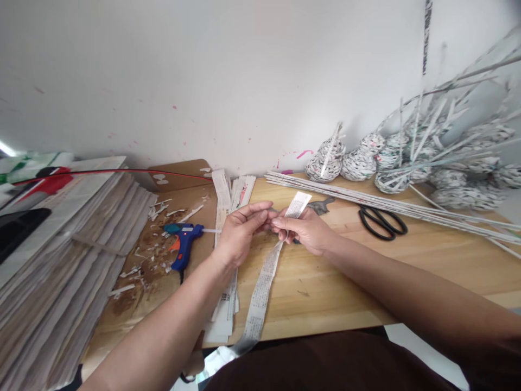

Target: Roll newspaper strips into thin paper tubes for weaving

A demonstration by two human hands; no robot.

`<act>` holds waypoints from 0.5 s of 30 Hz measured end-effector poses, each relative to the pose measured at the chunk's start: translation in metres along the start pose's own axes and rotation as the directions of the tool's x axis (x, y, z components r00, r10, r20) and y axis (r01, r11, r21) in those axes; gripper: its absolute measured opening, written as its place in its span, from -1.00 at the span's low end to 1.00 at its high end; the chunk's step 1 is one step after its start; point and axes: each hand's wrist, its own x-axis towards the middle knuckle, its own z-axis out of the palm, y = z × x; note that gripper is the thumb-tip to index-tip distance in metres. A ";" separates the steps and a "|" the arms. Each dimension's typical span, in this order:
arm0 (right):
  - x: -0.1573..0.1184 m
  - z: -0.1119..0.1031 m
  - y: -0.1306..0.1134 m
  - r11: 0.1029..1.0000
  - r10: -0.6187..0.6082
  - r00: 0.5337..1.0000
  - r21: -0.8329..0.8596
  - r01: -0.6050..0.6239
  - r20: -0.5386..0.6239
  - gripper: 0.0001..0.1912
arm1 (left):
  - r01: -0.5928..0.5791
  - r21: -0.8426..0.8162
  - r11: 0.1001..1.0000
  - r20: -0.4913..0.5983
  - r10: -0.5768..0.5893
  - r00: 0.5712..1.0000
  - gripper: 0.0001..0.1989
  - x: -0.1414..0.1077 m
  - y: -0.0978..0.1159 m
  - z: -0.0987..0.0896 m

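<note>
A long printed paper strip [262, 288] runs from between my hands down over the table's front edge, and its short upper end sticks up past my fingers. My right hand [305, 231] pinches the strip between thumb and fingers. Beside it, my left hand [246, 228] has its thumb and fingertips pressed together at the strip, close to the right fingertips. More flat paper strips [223, 201] lie under and behind my left wrist. Part of the strip is hidden by my fingers.
A blue glue gun [185, 244] lies left on stained cardboard [142, 293] among paper scraps. Stacked newspapers [81, 260] stand far left. Black-handled scissors [382, 222], thin rolled paper sticks [366, 199] and woven paper shapes [360, 163] are at the right.
</note>
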 end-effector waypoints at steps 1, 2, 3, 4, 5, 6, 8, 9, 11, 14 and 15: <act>0.000 0.000 0.000 1.000 -0.007 1.000 -0.001 0.007 -0.001 -0.76 | 0.022 -0.039 0.999 -0.005 -0.022 1.000 -0.72 0.001 0.000 -0.001; 0.001 0.000 0.001 1.000 -0.014 1.000 0.000 0.014 -0.003 -0.76 | 0.037 -0.074 0.997 -0.013 -0.038 0.999 -0.72 0.001 0.001 -0.001; 0.001 -0.001 0.001 1.000 -0.018 1.000 0.002 0.018 -0.006 -0.76 | 0.047 -0.103 0.994 -0.020 -0.049 0.999 -0.71 0.002 0.002 -0.001; 0.001 -0.001 0.002 1.000 -0.019 1.000 0.007 0.019 -0.011 -0.76 | 0.054 -0.126 0.991 -0.025 -0.058 0.998 -0.71 0.002 0.003 -0.001; 0.002 -0.002 0.003 1.000 -0.016 1.000 0.013 0.016 -0.017 -0.75 | 0.060 -0.142 0.988 -0.027 -0.064 0.998 -0.71 0.003 0.003 -0.001; 0.002 -0.002 0.003 1.000 -0.014 1.000 0.017 0.015 -0.023 -0.75 | 0.063 -0.150 0.987 -0.025 -0.067 0.997 -0.70 0.003 0.004 -0.001; 0.002 -0.002 0.004 1.000 -0.018 0.999 0.019 0.019 -0.027 -0.73 | 0.061 -0.146 0.987 -0.023 -0.065 0.998 -0.68 0.003 0.004 -0.002; 0.002 -0.002 0.004 1.000 -0.021 0.999 0.020 0.021 -0.025 -0.73 | 0.058 -0.134 0.989 -0.024 -0.062 0.998 -0.66 0.003 0.003 -0.002; 0.002 -0.002 0.005 0.999 -0.020 0.999 0.024 0.020 -0.029 -0.72 | 0.043 -0.098 0.994 -0.030 -0.046 0.998 -0.65 0.003 0.002 -0.003; 0.002 -0.001 0.005 0.999 0.002 0.999 0.039 0.000 -0.049 -0.68 | 0.005 -0.025 1.000 -0.039 -0.006 0.999 -0.70 0.002 0.001 -0.003; 0.002 -0.001 0.005 0.999 0.011 0.999 0.042 -0.009 -0.053 -0.65 | -0.012 0.001 1.000 -0.047 0.012 0.999 -0.73 0.002 0.001 -0.003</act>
